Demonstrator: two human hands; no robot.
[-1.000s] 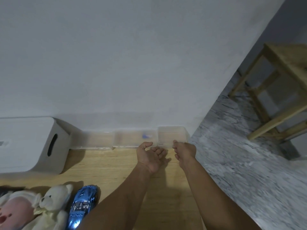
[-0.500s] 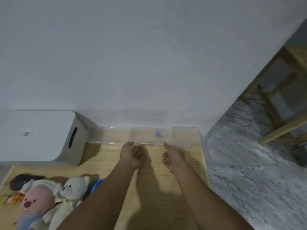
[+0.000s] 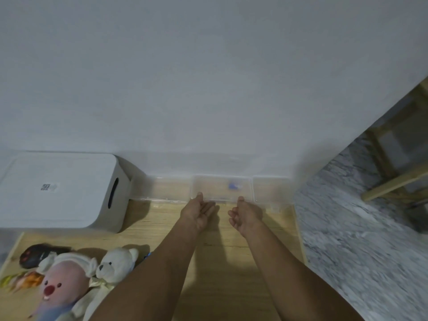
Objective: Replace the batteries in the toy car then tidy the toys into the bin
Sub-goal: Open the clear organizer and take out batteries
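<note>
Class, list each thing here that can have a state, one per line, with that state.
White bin: lid on, closed.
Middle clear box: holds something small and blue.
Left hand: open, at the box's front edge.
Right hand: open, holding nothing.
White bear: lying on table.

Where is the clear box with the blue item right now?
The clear box is the middle of three along the wall, right of the white bin, with both hands at its front edge.

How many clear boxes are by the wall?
3: left clear box beside the white bin, middle clear box, right clear box. None seems hidden.
</note>
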